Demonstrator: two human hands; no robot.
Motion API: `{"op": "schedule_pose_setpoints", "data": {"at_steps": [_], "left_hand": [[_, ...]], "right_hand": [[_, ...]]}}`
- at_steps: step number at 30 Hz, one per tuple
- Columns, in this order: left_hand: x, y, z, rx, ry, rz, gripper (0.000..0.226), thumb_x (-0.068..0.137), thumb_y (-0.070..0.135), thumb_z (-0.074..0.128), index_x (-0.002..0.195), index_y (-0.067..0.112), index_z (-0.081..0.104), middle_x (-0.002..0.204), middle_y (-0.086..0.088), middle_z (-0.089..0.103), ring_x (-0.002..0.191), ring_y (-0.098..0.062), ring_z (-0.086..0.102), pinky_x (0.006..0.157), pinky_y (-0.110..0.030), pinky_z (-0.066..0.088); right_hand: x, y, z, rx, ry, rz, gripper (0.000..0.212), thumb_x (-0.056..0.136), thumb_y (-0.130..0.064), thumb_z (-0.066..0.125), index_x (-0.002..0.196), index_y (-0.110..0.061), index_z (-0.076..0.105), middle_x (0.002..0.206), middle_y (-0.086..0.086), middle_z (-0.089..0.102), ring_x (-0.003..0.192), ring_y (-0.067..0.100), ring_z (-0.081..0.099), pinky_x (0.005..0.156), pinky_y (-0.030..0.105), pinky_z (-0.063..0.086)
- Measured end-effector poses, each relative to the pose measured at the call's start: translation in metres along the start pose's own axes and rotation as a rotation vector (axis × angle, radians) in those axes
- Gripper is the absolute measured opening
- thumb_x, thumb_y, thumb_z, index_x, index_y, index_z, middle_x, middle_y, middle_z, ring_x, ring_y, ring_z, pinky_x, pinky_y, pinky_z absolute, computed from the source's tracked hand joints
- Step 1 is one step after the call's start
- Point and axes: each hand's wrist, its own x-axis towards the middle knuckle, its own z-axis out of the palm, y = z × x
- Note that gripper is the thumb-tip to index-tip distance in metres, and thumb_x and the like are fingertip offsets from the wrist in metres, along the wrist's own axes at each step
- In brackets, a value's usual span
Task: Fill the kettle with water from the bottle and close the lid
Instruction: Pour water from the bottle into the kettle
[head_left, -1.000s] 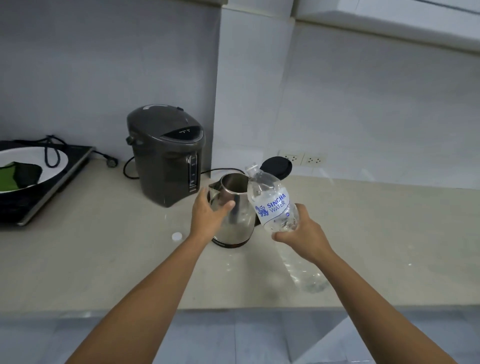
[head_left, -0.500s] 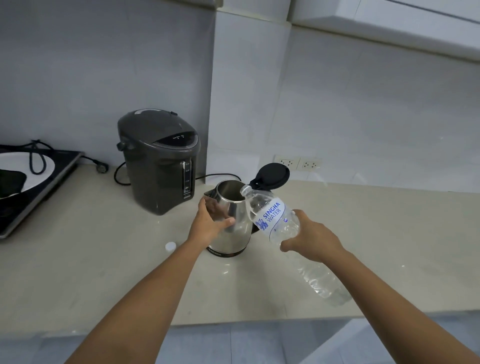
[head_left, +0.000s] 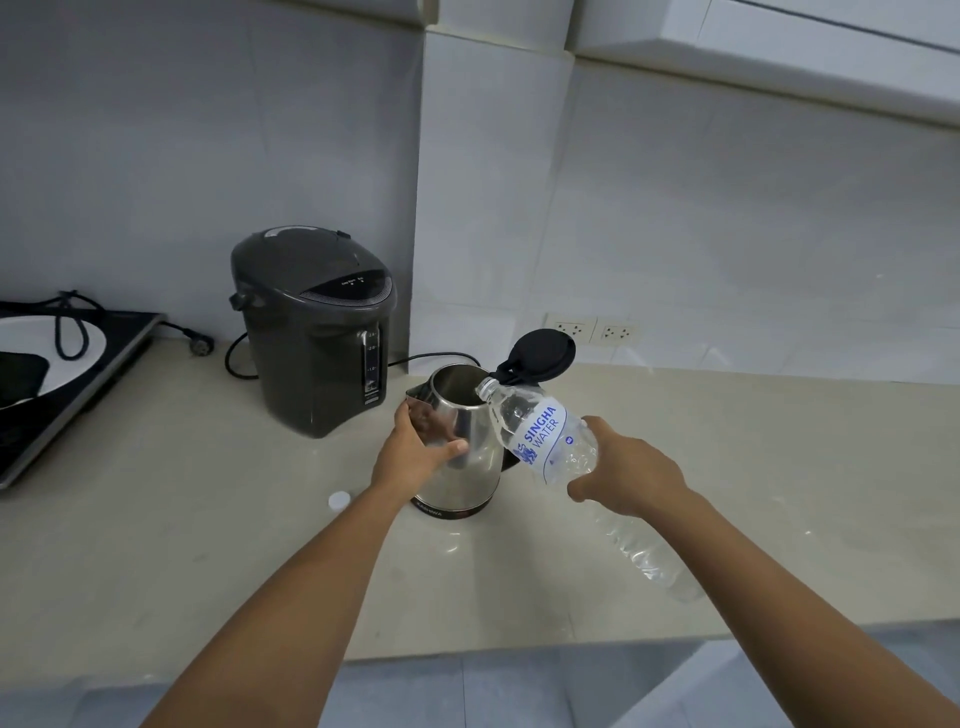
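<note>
On the counter: a beige counter (head_left: 156, 545) runs along a pale tiled wall, and the kettle stands on it near the middle of the view.
Kettle: the steel kettle (head_left: 467, 452) sits upright on its dark base, mouth open, spout pointing left.
Lid: the black lid (head_left: 540, 353) is hinged back and stands up behind the kettle's mouth, at its right rear.
Left hand: the left hand (head_left: 415, 452) grips the left side of the kettle's body, thumb across the front and fingers wrapped around the far side, pressed against the steel.
Bottle: the clear plastic bottle (head_left: 550, 441), with a blue and white label, is tilted with its open neck up and to the left, at the right rim of the kettle's mouth; its base points down and to the right, toward the person.
Water: whether any stream leaves the neck cannot be told.
Right hand: the right hand (head_left: 628, 473) is curled around the bottle's middle, just below the label, fingers closed on the plastic.
Bottle cap: a small white cap (head_left: 338, 500) lies flat on the counter, just left of the kettle's base and beside the left wrist.
Water boiler: a dark grey water boiler (head_left: 317, 332) stands behind and left of the kettle, apart from it, with a black cord trailing behind.
Hob: a black hob (head_left: 78, 395) lies at the far left edge with a coiled cord on it.
Sockets: two white sockets (head_left: 592, 330) sit on the wall behind the lid.
</note>
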Motion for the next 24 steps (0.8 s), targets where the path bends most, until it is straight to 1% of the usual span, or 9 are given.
{"op": "schedule_pose_setpoints", "data": {"at_steps": [3,5,7,12,17,22,24], "left_hand": [[0.001,-0.001,0.0,0.003,0.002,0.003,0.104,0.063,0.047,0.085,0.145,0.022,0.026,0.132,0.004,0.057,0.12,-0.02,0.055,0.102,-0.039,0.044],[0.001,-0.001,0.0,-0.004,0.002,0.008,0.097,0.064,0.043,0.085,0.142,0.021,0.03,0.123,0.009,0.058,0.115,-0.014,0.056,0.098,-0.033,0.044],[0.001,-0.001,0.0,-0.005,0.003,0.016,0.092,0.067,0.039,0.085,0.14,0.021,0.033,0.115,0.013,0.055,0.11,-0.011,0.055,0.095,-0.029,0.042],[0.0,0.0,-0.001,-0.011,-0.003,0.011,0.094,0.064,0.043,0.086,0.138,0.022,0.034,0.121,0.008,0.059,0.115,-0.016,0.058,0.099,-0.036,0.046],[-0.002,0.002,-0.001,-0.017,-0.002,0.025,0.087,0.067,0.039,0.085,0.136,0.023,0.034,0.114,0.01,0.058,0.11,-0.015,0.057,0.096,-0.032,0.045],[-0.001,0.001,-0.001,-0.021,-0.007,0.023,0.091,0.066,0.039,0.086,0.138,0.022,0.033,0.114,0.009,0.059,0.11,-0.016,0.058,0.098,-0.036,0.046],[-0.002,0.001,-0.001,-0.026,-0.006,0.022,0.092,0.066,0.04,0.086,0.139,0.022,0.032,0.117,0.008,0.06,0.113,-0.018,0.058,0.099,-0.037,0.046]], "right_hand": [[0.001,0.0,-0.003,-0.025,-0.003,-0.007,0.086,0.07,-0.041,0.07,0.143,-0.038,0.025,0.093,-0.002,0.062,0.088,0.025,0.061,0.073,0.032,0.048],[0.001,0.001,-0.006,-0.046,0.001,-0.012,0.086,0.07,-0.041,0.071,0.143,-0.038,0.025,0.092,-0.003,0.061,0.087,0.024,0.059,0.072,0.031,0.045],[0.001,0.001,-0.007,-0.064,0.007,-0.019,0.085,0.07,-0.04,0.07,0.143,-0.037,0.026,0.091,-0.003,0.061,0.086,0.024,0.058,0.072,0.031,0.043],[0.001,-0.002,-0.01,-0.097,0.003,-0.023,0.081,0.07,-0.039,0.071,0.139,-0.035,0.029,0.091,-0.002,0.061,0.086,0.024,0.059,0.071,0.032,0.044],[0.0,-0.004,-0.01,-0.1,-0.009,-0.019,0.078,0.071,-0.037,0.071,0.137,-0.034,0.03,0.093,-0.002,0.063,0.086,0.024,0.06,0.072,0.031,0.045],[0.0,-0.004,-0.013,-0.113,-0.013,-0.031,0.079,0.071,-0.037,0.071,0.138,-0.033,0.029,0.091,-0.002,0.061,0.085,0.024,0.059,0.071,0.031,0.043],[0.001,-0.004,-0.014,-0.121,-0.017,-0.038,0.08,0.071,-0.037,0.071,0.139,-0.033,0.028,0.093,-0.002,0.061,0.086,0.024,0.06,0.072,0.032,0.044]]}}
